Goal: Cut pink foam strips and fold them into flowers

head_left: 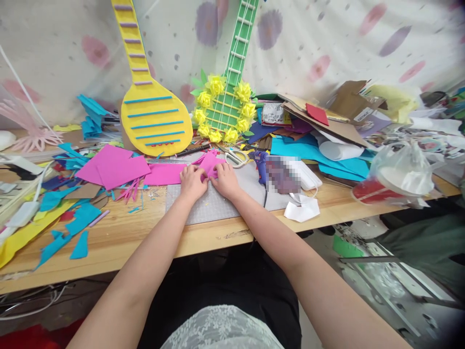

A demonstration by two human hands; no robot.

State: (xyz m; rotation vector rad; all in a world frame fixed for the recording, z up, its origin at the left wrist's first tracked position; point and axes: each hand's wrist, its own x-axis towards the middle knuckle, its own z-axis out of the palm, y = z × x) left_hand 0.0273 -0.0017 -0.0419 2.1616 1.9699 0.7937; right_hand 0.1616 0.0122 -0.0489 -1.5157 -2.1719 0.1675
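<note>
Both hands meet over a piece of pink paper [208, 165] above a grey cutting mat [214, 208]. My left hand [192, 182] pinches its left side with bent fingers. On the other side, my right hand [224, 180] holds it too, fingertips close to the left ones. The fingers partly hide what the paper's shape is. A flat pink strip [164, 174] lies just left of my left hand, and larger pink sheets [112, 167] spread beyond it. Scissors with pale handles [237, 159] rest behind my right hand, beside a blue glue gun [260, 165].
A yellow guitar-shaped craft [156, 121] and a green one [232, 104] with yellow paper flowers lean against the curtain. Blue scraps [80, 247] litter the left. Stacked paper and cardboard [319, 121] and a bagged red-and-white tub [392, 179] stand at right. A white mask [301, 209] lies near the edge.
</note>
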